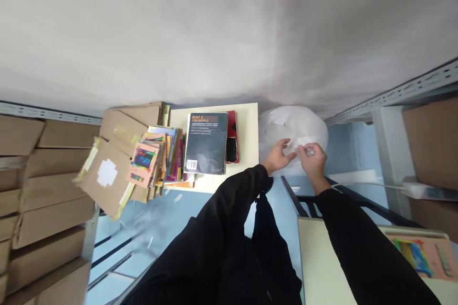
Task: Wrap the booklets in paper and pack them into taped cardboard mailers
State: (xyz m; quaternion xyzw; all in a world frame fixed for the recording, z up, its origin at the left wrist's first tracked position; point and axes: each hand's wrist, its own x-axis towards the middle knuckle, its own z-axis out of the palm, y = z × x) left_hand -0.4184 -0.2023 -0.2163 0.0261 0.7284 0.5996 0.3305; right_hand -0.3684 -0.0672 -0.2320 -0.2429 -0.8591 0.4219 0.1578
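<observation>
A white, translucent plastic bag [293,124] bulges beside the table's right end, against the wall. My right hand [315,161] is closed at the front of the bag, thumb and forefinger pinching a bit of its thin white plastic. Facing it, my left hand [279,156] is over the near left part of the bag, its thumb and fingers apart and nothing held. To the left, a dark grey book [206,143] lies back cover up, partly over a red and black item [232,140] that is mostly hidden.
Several colourful booklets [146,157] are stacked on the cream table [249,133], beside an open cardboard box [123,164]. Cardboard boxes [53,181] fill the left shelving. At the right are a second cream table [317,257], a power strip [427,190] with a white cable and a shelf post.
</observation>
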